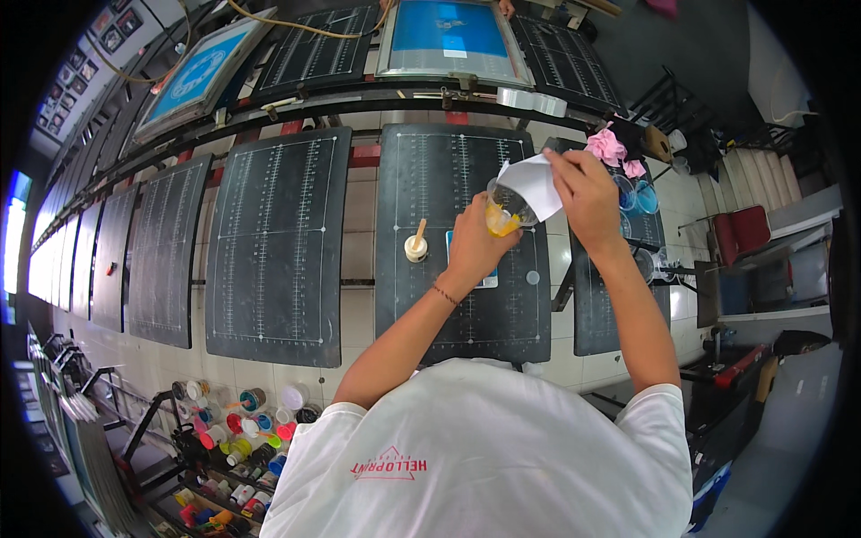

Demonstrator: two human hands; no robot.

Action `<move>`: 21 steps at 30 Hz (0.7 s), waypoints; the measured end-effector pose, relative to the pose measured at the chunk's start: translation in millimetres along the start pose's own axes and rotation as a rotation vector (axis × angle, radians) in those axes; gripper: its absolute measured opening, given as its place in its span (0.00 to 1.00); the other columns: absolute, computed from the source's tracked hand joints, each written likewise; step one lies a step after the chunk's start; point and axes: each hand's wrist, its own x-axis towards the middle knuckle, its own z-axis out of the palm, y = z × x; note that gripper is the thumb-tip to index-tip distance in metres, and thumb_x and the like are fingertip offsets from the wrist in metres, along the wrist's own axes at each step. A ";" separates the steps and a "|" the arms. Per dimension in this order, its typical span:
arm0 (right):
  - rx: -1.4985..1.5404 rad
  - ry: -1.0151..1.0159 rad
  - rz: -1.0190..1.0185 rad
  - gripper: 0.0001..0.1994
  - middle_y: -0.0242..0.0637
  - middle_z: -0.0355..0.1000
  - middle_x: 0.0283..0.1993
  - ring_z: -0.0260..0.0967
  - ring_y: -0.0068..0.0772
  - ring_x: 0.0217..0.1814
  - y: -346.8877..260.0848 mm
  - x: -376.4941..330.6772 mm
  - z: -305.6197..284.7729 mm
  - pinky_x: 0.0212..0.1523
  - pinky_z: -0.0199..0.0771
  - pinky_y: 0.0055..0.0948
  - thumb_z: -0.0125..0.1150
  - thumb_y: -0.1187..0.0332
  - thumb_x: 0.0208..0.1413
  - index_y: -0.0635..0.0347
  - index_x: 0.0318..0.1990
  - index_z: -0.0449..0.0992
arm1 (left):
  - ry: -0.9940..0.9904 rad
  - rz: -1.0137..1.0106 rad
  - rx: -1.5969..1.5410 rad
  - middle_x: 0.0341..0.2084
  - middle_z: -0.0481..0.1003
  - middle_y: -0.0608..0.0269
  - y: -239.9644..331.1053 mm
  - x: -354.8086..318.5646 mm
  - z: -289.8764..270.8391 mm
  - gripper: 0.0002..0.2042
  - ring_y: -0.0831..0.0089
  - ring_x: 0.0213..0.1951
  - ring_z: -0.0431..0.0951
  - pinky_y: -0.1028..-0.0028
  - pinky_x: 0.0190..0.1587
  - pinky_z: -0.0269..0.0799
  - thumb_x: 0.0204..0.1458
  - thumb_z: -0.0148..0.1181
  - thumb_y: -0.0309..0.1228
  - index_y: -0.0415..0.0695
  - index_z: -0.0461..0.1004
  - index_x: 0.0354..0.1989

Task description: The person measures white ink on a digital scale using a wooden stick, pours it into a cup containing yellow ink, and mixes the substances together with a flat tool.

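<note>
A long row of black gridded printing platens (273, 242) is seen running from far left to right, with framed blue screens (453, 36) raised on a rail beyond them. Below, a pale tiled floor (359, 314) is visible, and at near left a low rack of small paint jars (242, 430) in many colours. Pink rags (610, 148) lie on a further platen at right.

Over the middle platen (462, 233) a clear plastic cup (507, 208) holding yellow ink is held up, well off the surface. The left hand (475, 247) is wrapped around its lower part, fingers closed on it. A white cloth or paper (535, 184) is pressed to the cup's rim by the right hand (583, 193), fingers pinched together on it. The wiping is judged to be under way rather than finished, since yellow is present low in the cup.

A small white jar with a wooden stick (416, 244) stands on the platen just left of the left hand, untouched.
</note>
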 end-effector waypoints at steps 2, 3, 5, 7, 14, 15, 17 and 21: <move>0.079 0.008 0.146 0.13 0.37 0.76 0.39 0.75 0.37 0.38 4.4 -1.1 3.0 0.38 0.75 0.33 0.64 0.74 0.57 0.59 0.50 0.84 | 0.016 0.004 0.008 0.47 0.76 0.45 -4.2 -1.1 2.3 0.35 0.45 0.48 0.75 0.54 0.53 0.72 0.43 0.76 0.35 0.36 0.65 0.59; 0.121 0.012 0.218 0.13 0.37 0.77 0.38 0.75 0.35 0.36 6.8 -0.9 5.9 0.37 0.74 0.32 0.64 0.73 0.58 0.61 0.50 0.84 | 0.008 -0.005 0.014 0.47 0.76 0.45 -7.2 -2.8 2.5 0.35 0.46 0.49 0.75 0.54 0.53 0.71 0.44 0.76 0.35 0.36 0.65 0.59; 0.339 0.034 0.657 0.13 0.37 0.79 0.35 0.74 0.29 0.32 21.7 -2.0 6.8 0.35 0.72 0.30 0.63 0.69 0.60 0.64 0.50 0.83 | -0.001 -0.027 0.028 0.47 0.76 0.45 -14.7 -9.9 1.2 0.36 0.46 0.50 0.75 0.54 0.55 0.71 0.44 0.76 0.35 0.36 0.64 0.61; 0.500 0.087 0.913 0.15 0.37 0.81 0.34 0.74 0.25 0.31 52.0 -12.7 16.3 0.34 0.71 0.29 0.63 0.67 0.60 0.68 0.50 0.83 | -0.020 -0.001 0.007 0.51 0.74 0.43 -21.0 -29.3 -4.2 0.36 0.50 0.53 0.76 0.59 0.56 0.72 0.45 0.75 0.34 0.33 0.63 0.61; 0.297 -0.055 0.936 0.17 0.48 0.83 0.37 0.81 0.42 0.40 110.2 -98.3 148.2 0.43 0.77 0.36 0.61 0.62 0.56 0.64 0.46 0.84 | -0.185 -0.161 -0.229 0.62 0.68 0.49 -31.4 -101.1 -36.5 0.40 0.61 0.64 0.70 0.64 0.66 0.64 0.48 0.74 0.31 0.34 0.59 0.67; 0.249 -0.072 0.878 0.16 0.51 0.82 0.37 0.82 0.47 0.43 101.0 -102.6 169.4 0.45 0.77 0.38 0.60 0.62 0.55 0.62 0.45 0.84 | -0.181 -0.165 -0.221 0.61 0.69 0.49 -33.1 -108.9 -41.7 0.40 0.61 0.63 0.70 0.64 0.66 0.65 0.47 0.74 0.31 0.34 0.59 0.67; 0.322 -0.176 0.911 0.15 0.52 0.81 0.40 0.80 0.52 0.45 86.0 -103.7 203.1 0.47 0.78 0.40 0.59 0.62 0.54 0.61 0.43 0.85 | -0.172 -0.173 -0.201 0.59 0.70 0.49 -33.7 -120.6 -51.9 0.40 0.62 0.62 0.71 0.64 0.66 0.65 0.46 0.75 0.29 0.34 0.58 0.67; 0.364 -0.263 0.888 0.16 0.49 0.82 0.43 0.80 0.50 0.47 73.2 -105.9 241.0 0.50 0.78 0.39 0.61 0.62 0.53 0.60 0.45 0.85 | -0.076 -0.198 -0.311 0.60 0.69 0.53 -40.0 -135.9 -57.3 0.38 0.66 0.62 0.69 0.66 0.66 0.63 0.49 0.74 0.31 0.36 0.59 0.67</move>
